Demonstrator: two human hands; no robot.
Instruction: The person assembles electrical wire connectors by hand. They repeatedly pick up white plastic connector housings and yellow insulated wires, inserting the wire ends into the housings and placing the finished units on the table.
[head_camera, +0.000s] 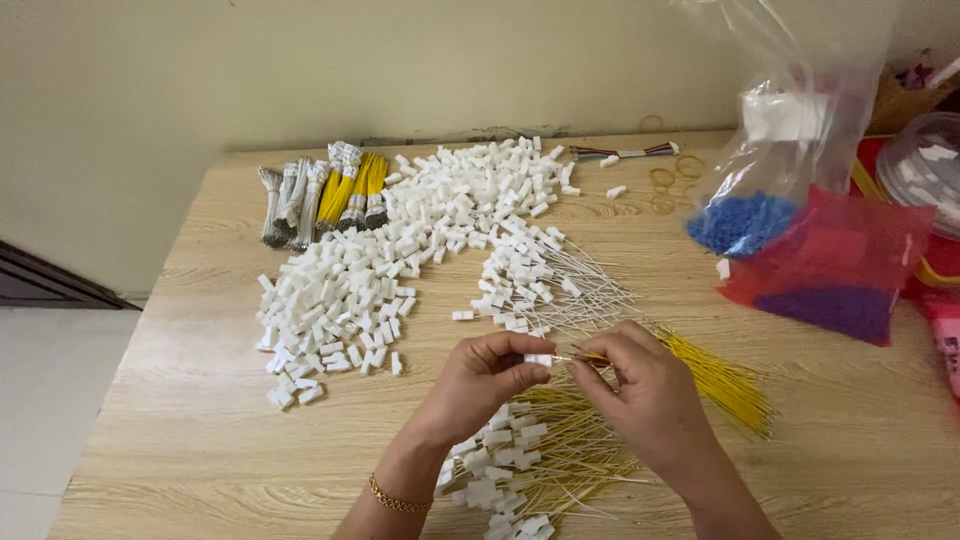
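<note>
Pale wood-grain table (200, 440) against cream wall (300, 60) — grey floor (50, 400) beside.

We can't tell which wire (570, 358) the right hand (640, 390) pinches; fingers hide it. Right of that hand, red bag (840, 260) & lid (925, 165) cut off by frame edge.

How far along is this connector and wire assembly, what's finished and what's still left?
Done: a pile of white connectors already on yellow wires under the hands, and another on white wires. In hand: the left hand pinches one white connector while the right hand feeds in a yellow wire. Left: the big heap of loose connectors, loose yellow wires and tied wire bundles.
</note>
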